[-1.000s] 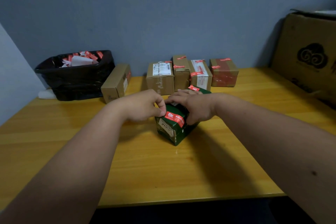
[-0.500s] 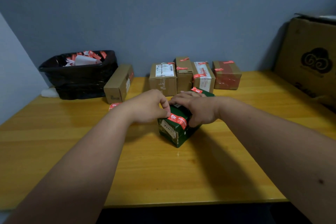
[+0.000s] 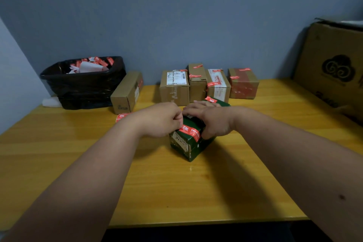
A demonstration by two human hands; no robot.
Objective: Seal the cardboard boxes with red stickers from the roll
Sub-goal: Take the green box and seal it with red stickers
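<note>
Barely any shift: both hands stay on the green box (image 3: pixel 193 143).
Left hand (image 3: pixel 164 119) pinches the red sticker (image 3: pixel 189 133); right hand (image 3: pixel 213 119) grips the box top.

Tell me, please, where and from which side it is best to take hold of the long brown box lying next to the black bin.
Probably grip the long brown box across its two long side faces, coming from above. It lies flat, its narrow end facing the camera. The black bin crowds its left side, so approach near the front end, where there looks to be more room for a hand.
</note>
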